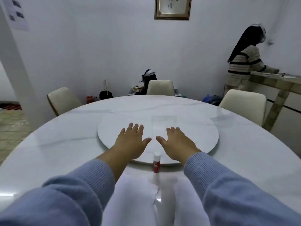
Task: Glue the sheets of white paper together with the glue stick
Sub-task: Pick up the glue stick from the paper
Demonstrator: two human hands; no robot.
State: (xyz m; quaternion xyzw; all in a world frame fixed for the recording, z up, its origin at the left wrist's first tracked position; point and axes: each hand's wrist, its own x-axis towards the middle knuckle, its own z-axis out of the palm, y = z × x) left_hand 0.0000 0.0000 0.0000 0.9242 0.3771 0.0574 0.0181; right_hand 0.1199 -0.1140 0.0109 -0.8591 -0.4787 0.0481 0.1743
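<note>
Head view: both hands are stretched forward, palms down, over the round turntable (187, 142) that sits in the middle of the white marble table (48, 144). The left hand (132, 142) is seen with its fingers straight and a little spread, and nothing is held in it. The right hand (177, 143) is in the same state, fingers straight and spread, thumb pointing toward the other thumb, nothing held. Whether the palms touch the turntable cannot be told.

The glue stick (156, 162) is standing upright on the table, just at the near edge of the turntable, between the two forearms; it has a white cap and a red body. The sheets of white paper (135, 196) are lying on the table nearer to the person, between the blue sleeves, and a seam is visible between two of them.

Three pale chairs are placed around the far side, and another person (244, 62) is standing at a counter at the right.
</note>
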